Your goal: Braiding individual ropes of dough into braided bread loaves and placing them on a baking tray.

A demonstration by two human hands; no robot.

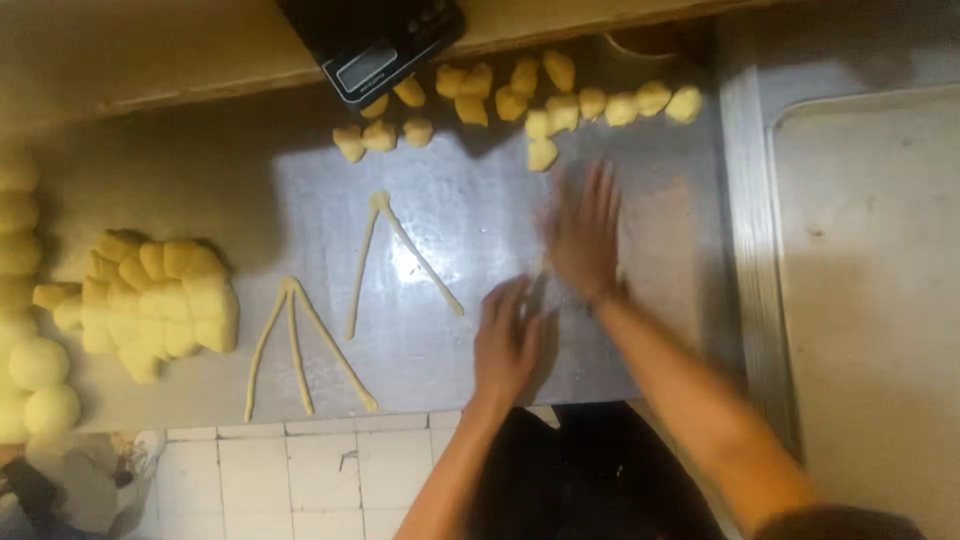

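A black digital scale (375, 45) is being seen at twelve o'clock on the steel worktop (330, 190), with small yellow dough pieces (540, 100) scattered just below and to its right, and a bare metal tray (870, 280) lying at three o'clock. Both the left hand (505, 345) and the right hand (583, 235) are being pressed flat, fingers spread, on the worktop's centre, the right blurred; what lies beneath cannot be told. Thin dough strands (300, 345) are being kept at seven o'clock, beside a heap of dough chunks (155, 300).
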